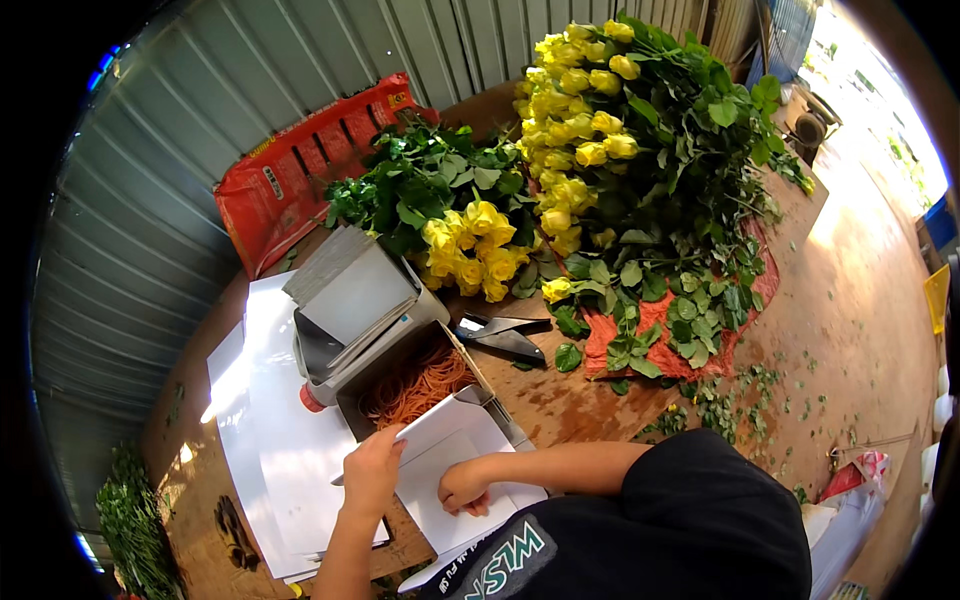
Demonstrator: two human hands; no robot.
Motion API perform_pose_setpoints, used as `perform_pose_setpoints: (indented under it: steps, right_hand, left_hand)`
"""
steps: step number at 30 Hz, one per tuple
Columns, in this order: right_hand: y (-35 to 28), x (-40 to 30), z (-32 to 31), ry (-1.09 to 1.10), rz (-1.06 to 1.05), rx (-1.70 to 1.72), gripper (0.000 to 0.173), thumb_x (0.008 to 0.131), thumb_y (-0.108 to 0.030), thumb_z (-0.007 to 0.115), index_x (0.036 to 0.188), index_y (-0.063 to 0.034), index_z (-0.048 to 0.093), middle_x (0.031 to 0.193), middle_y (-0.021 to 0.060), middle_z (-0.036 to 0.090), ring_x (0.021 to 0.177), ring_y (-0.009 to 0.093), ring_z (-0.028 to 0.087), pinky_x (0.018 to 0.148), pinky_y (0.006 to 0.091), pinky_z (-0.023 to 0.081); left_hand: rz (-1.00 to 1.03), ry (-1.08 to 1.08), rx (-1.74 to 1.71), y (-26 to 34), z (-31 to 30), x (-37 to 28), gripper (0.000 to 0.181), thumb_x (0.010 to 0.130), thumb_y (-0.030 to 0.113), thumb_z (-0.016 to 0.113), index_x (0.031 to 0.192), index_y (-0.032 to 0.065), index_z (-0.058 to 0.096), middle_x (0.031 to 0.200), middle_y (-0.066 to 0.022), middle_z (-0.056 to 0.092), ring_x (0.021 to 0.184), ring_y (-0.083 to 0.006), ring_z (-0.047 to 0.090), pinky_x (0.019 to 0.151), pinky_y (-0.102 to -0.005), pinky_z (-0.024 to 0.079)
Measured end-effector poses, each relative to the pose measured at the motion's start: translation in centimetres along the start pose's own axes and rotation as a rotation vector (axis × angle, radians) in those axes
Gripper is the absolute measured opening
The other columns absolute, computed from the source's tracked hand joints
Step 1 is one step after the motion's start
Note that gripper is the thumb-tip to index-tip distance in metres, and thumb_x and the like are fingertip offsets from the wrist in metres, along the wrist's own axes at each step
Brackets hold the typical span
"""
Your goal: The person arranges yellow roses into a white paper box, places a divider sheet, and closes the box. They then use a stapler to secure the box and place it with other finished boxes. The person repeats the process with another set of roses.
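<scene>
My left hand (373,466) pinches the upper left edge of a folded white sheet (442,424), which is raised there. My right hand (465,486) rests on the flat part of the sheet with its fingers curled down; whether anything is under the fingertips is hidden. Just beyond the sheet stands an open box (351,411) holding a tangle of orange-brown rubber bands (416,382). Beside it a cut-open grey plastic container (307,352) with a red cap holds stacked cards (360,300). Large white sheets (292,450) lie to the left of my left hand.
Black-handled pruning shears (504,337) lie right of the box. Behind are a smaller bunch of yellow roses (472,251) and a large rose pile (577,135) on red netting (637,330). A red printed bag (300,172) leans against the corrugated metal wall (202,112). Dark gloves (235,532) lie at left.
</scene>
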State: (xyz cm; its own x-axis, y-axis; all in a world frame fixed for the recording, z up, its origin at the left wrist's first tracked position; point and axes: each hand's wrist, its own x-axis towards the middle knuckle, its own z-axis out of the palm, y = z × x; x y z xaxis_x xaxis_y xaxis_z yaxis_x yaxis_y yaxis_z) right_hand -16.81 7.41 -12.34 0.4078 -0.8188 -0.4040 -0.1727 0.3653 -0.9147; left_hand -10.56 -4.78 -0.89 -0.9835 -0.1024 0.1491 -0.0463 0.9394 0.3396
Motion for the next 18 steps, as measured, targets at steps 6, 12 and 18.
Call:
perform_pose_setpoints:
  steps: [6, 12, 18]
  right_hand:
    - [1.8, -4.8, -3.0, 0.116, -0.083, -0.254, 0.020, 0.080, -0.021, 0.047, 0.082, -0.0038, 0.057, 0.071, 0.0071, 0.060, 0.065, 0.018, 0.056, 0.061, 0.0311, 0.045]
    - [4.4, -19.4, -11.9, 1.577, 0.654, -0.634, 0.019, 0.077, -0.015, 0.048, 0.089, -0.0074, 0.060, 0.082, 0.0139, 0.062, 0.076, 0.030, 0.059, 0.067, 0.0402, 0.047]
    - [12.2, -20.6, -13.1, 1.658, 0.592, -1.310, 0.013, 0.065, -0.007, 0.055, 0.078, -0.0077, 0.052, 0.084, 0.0068, 0.048, 0.087, 0.025, 0.046, 0.071, 0.0368, 0.038]
  left_hand:
    - [-0.119, -0.042, -0.128, 0.2, -0.3, 0.3, 0.014, 0.073, 0.006, 0.061, 0.087, 0.0034, 0.059, 0.074, -0.0149, 0.060, 0.065, -0.0300, 0.059, 0.058, -0.0341, 0.046]
    - [-0.109, 0.060, -0.157, 0.7, -0.2, -0.4, 0.016, 0.073, 0.005, 0.060, 0.089, 0.0029, 0.059, 0.077, -0.0139, 0.061, 0.068, -0.0293, 0.059, 0.061, -0.0328, 0.046]
    - [0.095, 0.246, 0.077, 2.0, -0.5, -0.6, 0.035, 0.070, 0.007, 0.063, 0.105, 0.0076, 0.056, 0.109, -0.0114, 0.054, 0.104, -0.0271, 0.051, 0.092, -0.0407, 0.036]
